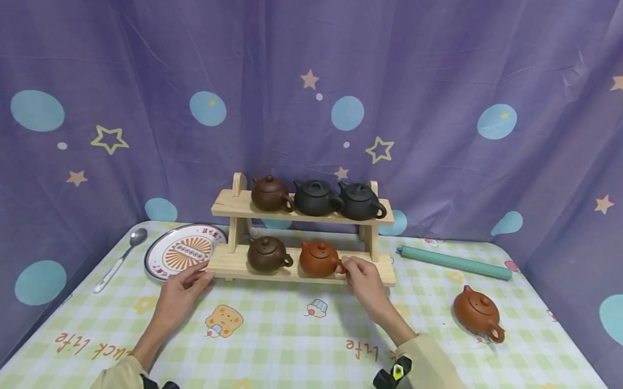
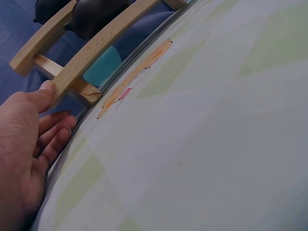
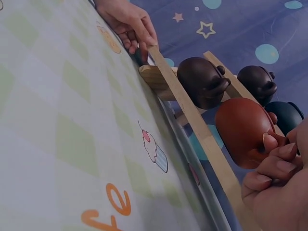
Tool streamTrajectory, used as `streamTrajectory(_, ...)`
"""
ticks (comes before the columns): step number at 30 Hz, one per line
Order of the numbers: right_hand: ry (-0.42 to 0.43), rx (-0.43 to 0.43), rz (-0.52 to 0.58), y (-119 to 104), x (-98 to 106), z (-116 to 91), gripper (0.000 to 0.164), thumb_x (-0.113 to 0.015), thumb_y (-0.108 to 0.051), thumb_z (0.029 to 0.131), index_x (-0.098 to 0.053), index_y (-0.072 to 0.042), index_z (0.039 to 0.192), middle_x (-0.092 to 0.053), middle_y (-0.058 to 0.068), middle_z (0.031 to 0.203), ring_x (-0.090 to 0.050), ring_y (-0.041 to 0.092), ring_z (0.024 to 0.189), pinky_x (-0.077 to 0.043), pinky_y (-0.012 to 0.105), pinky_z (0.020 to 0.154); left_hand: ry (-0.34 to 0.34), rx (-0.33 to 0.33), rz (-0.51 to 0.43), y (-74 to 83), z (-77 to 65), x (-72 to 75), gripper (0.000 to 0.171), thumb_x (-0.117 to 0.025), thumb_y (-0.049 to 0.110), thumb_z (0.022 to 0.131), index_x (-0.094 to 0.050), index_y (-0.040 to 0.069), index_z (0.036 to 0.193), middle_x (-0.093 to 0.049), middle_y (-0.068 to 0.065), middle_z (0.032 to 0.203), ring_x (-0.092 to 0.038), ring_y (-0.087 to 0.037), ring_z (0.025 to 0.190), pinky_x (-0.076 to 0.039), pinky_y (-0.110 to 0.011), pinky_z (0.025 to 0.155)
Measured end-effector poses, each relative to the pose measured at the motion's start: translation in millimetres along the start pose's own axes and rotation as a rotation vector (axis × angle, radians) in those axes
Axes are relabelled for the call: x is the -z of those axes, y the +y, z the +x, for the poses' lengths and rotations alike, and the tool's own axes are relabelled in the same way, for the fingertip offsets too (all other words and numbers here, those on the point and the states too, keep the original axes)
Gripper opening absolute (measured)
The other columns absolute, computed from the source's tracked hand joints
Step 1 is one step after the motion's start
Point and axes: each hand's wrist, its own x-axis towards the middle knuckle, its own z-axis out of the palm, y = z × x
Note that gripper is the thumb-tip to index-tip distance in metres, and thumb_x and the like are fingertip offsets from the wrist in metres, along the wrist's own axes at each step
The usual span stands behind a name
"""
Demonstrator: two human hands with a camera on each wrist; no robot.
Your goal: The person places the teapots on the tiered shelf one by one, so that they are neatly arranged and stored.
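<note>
A two-tier wooden display rack (image 1: 300, 273) stands towards the back of the table. My right hand (image 1: 367, 287) pinches the handle of a reddish-brown clay teapot (image 1: 319, 260) on the lower tier. Beside that pot sits a dark brown teapot (image 1: 265, 254). My left hand (image 1: 178, 297) holds the left end of the lower board; in the left wrist view its thumb (image 2: 47, 91) presses the board's end while the other fingers bend below. On the upper tier are a brown teapot (image 1: 269, 194) and two black teapots, one in the middle (image 1: 315, 198) and one at right (image 1: 360, 202).
Another reddish-brown teapot (image 1: 477, 311) sits on the table at right, in front of a green rolled-up cylinder (image 1: 455, 262). At left are a patterned oval plate (image 1: 158, 250), close to my left hand, and a spoon (image 1: 120, 261). A purple curtain (image 1: 321, 50) hangs behind.
</note>
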Motion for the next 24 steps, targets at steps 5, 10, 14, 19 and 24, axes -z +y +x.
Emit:
streamTrajectory(5, -0.001, 0.0, 0.043, 1.2, -2.3, 2.7, 0.034, -0.049, -0.015, 0.109, -0.065, 0.008, 0.092, -0.041, -0.003, 0.06, -0.029, 0.008, 0.052, -0.024, 0.02, 0.046, 0.005, 0.005, 0.0, 0.0, 0.5, -0.9, 0.045, -0.065, 0.019, 0.105, -0.056, -0.001, 0.145, -0.069, -0.024, 0.124, -0.072, -0.006, 0.09, -0.056, -0.013, 0.083)
streamTrajectory(10, -0.003, -0.004, 0.064, 2.1, -3.5, 5.3, 0.033, -0.047, -0.013, 0.11, -0.065, 0.009, 0.093, -0.041, -0.003, 0.06, -0.028, 0.007, 0.051, -0.023, 0.02, 0.045, 0.001, 0.005, 0.002, -0.5, -0.3, -0.2, 0.048, -0.065, 0.024, 0.105, -0.056, -0.001, 0.145, -0.069, -0.024, 0.124, -0.073, -0.008, 0.09, -0.055, -0.011, 0.082)
streamTrajectory(14, -0.001, -0.008, 0.063, 2.8, -3.9, 7.3, 0.033, -0.048, -0.013, 0.109, -0.066, 0.008, 0.092, -0.042, -0.003, 0.061, -0.029, 0.007, 0.051, -0.024, 0.019, 0.045, 0.004, 0.0, 0.003, -1.1, 0.3, -0.6, 0.048, -0.065, 0.024, 0.105, -0.056, -0.001, 0.145, -0.069, -0.024, 0.124, -0.073, -0.009, 0.091, -0.055, -0.012, 0.082)
streamTrajectory(19, 0.005, -0.006, 0.055, 2.0, -5.1, 8.4, 0.032, -0.048, -0.012, 0.108, -0.067, 0.008, 0.091, -0.048, 0.001, 0.066, -0.03, 0.006, 0.052, -0.025, 0.018, 0.046, 0.005, 0.0, -0.009, -1.4, 1.0, -1.2, 0.048, -0.065, 0.022, 0.105, -0.055, -0.002, 0.145, -0.068, -0.025, 0.125, -0.074, -0.015, 0.095, -0.057, -0.014, 0.082)
streamTrajectory(24, 0.004, -0.018, 0.058, 2.6, -6.1, 9.5, 0.032, -0.046, -0.009, 0.108, -0.067, 0.009, 0.092, -0.047, 0.001, 0.066, -0.031, 0.006, 0.052, -0.025, 0.018, 0.046, 0.008, -0.001, 0.006, -1.4, 0.6, -1.0, 0.049, -0.065, 0.024, 0.105, -0.055, -0.002, 0.145, -0.069, -0.025, 0.124, -0.074, -0.016, 0.094, -0.056, -0.012, 0.081)
